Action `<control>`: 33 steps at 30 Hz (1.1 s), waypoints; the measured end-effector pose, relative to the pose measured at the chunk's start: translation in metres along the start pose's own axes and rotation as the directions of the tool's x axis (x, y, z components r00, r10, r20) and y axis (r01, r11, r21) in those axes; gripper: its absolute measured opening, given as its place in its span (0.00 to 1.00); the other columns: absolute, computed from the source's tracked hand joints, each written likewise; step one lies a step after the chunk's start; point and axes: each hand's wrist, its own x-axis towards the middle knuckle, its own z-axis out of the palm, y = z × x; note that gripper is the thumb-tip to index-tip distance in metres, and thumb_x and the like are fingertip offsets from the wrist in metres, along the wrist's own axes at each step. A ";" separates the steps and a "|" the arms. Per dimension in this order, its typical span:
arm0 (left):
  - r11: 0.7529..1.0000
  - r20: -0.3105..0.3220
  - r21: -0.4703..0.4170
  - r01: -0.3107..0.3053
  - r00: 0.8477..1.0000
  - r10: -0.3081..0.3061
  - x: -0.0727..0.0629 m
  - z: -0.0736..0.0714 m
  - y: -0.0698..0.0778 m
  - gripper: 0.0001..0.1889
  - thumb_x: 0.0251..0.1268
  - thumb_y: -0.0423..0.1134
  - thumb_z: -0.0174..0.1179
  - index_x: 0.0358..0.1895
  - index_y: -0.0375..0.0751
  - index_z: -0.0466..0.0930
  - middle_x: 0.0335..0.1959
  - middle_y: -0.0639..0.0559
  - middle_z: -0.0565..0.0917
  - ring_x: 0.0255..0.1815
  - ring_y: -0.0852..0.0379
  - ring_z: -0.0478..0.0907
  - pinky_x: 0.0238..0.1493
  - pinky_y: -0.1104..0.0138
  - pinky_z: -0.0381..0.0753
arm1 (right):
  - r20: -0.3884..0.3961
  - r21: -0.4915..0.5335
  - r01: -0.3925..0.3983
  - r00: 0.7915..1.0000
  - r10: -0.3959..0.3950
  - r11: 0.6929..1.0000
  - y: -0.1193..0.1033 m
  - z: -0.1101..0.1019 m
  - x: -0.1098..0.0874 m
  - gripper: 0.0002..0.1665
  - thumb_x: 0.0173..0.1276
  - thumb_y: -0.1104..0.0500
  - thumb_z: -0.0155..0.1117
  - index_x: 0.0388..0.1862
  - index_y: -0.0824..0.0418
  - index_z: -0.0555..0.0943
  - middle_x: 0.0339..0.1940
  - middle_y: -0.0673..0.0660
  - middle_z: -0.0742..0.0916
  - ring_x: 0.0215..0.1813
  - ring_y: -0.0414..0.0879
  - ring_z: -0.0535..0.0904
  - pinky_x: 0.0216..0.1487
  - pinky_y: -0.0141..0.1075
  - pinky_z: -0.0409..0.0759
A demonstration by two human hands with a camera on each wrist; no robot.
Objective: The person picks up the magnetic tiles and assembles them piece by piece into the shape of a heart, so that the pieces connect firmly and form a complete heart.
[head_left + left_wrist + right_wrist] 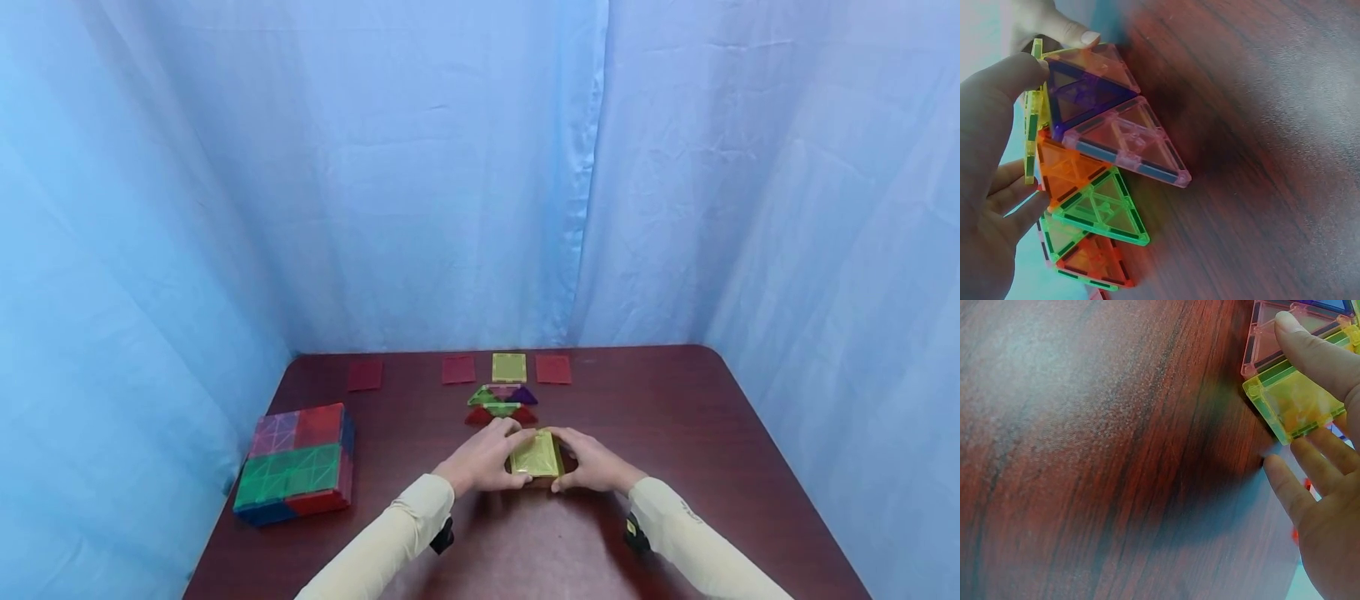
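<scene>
In the head view, a translucent yellow square magnetic tile (536, 455) lies between my two hands, on top of a small build. My left hand (487, 458) holds its left side, thumb at the near corner and fingers at the far one. My right hand (596, 463) grips another yellow tile (1304, 400), upright on the right side, between thumb and fingers. The left wrist view shows triangle tiles along the build: purple (1085, 97), pink (1132, 137), orange (1069, 165) and green (1107, 206). Palms partly hide the far sides.
Beyond the hands stand rows of triangle tiles (502, 411). Red square tiles (365, 375) and a yellow square tile (509, 367) lie along the table's back edge. A large multicoloured tile block (292, 471) sits at the left. Blue curtains (450, 183) surround the table.
</scene>
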 end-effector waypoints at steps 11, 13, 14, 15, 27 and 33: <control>0.999 -0.002 -0.012 0.038 0.999 -0.038 -0.008 -0.011 -0.011 0.37 0.63 0.58 0.68 0.75 0.54 0.68 0.61 0.51 0.75 0.59 0.56 0.72 0.59 0.65 0.79 | 0.002 -0.013 -0.027 1.000 0.027 1.000 -0.002 -0.002 0.000 0.62 0.47 0.42 0.85 0.77 0.57 0.65 0.72 0.60 0.75 0.72 0.58 0.72 0.70 0.57 0.71; 1.000 0.005 0.010 0.029 1.000 -0.029 -0.009 -0.008 -0.011 0.36 0.64 0.58 0.67 0.74 0.53 0.70 0.61 0.50 0.75 0.60 0.55 0.72 0.60 0.64 0.79 | 0.000 -0.017 -0.023 1.000 0.023 1.000 -0.002 -0.002 -0.001 0.62 0.47 0.42 0.85 0.77 0.58 0.65 0.73 0.60 0.75 0.73 0.59 0.71 0.71 0.58 0.71; 1.000 0.009 0.019 0.023 1.000 -0.024 -0.010 -0.006 -0.011 0.35 0.64 0.59 0.66 0.73 0.53 0.71 0.62 0.49 0.75 0.61 0.54 0.73 0.61 0.63 0.79 | 0.000 -0.018 -0.021 1.000 0.021 1.000 -0.002 -0.002 -0.001 0.62 0.47 0.42 0.85 0.77 0.58 0.65 0.73 0.61 0.75 0.73 0.59 0.71 0.71 0.58 0.70; 0.999 0.013 0.026 0.019 1.000 -0.019 -0.010 -0.004 -0.010 0.35 0.65 0.59 0.65 0.73 0.53 0.72 0.63 0.48 0.75 0.62 0.54 0.73 0.62 0.63 0.78 | 0.001 -0.018 -0.019 1.000 0.019 1.000 -0.002 -0.002 -0.002 0.62 0.47 0.43 0.85 0.77 0.58 0.65 0.73 0.61 0.75 0.73 0.59 0.71 0.71 0.58 0.70; 0.999 0.026 0.013 0.052 0.998 -0.052 -0.011 0.003 -0.004 0.30 0.67 0.62 0.63 0.68 0.56 0.77 0.68 0.47 0.73 0.67 0.52 0.71 0.66 0.62 0.77 | 0.013 0.000 -0.025 1.000 0.025 1.000 -0.002 0.001 -0.002 0.64 0.48 0.34 0.82 0.78 0.58 0.64 0.73 0.61 0.74 0.73 0.59 0.70 0.69 0.59 0.71; 1.000 0.010 0.013 0.024 1.000 -0.024 -0.013 0.005 -0.001 0.29 0.67 0.63 0.62 0.67 0.56 0.79 0.67 0.47 0.73 0.67 0.52 0.72 0.67 0.63 0.76 | -0.009 -0.011 0.002 1.000 -0.002 1.000 0.002 0.001 -0.005 0.65 0.45 0.36 0.84 0.76 0.63 0.66 0.71 0.61 0.77 0.70 0.57 0.73 0.68 0.57 0.73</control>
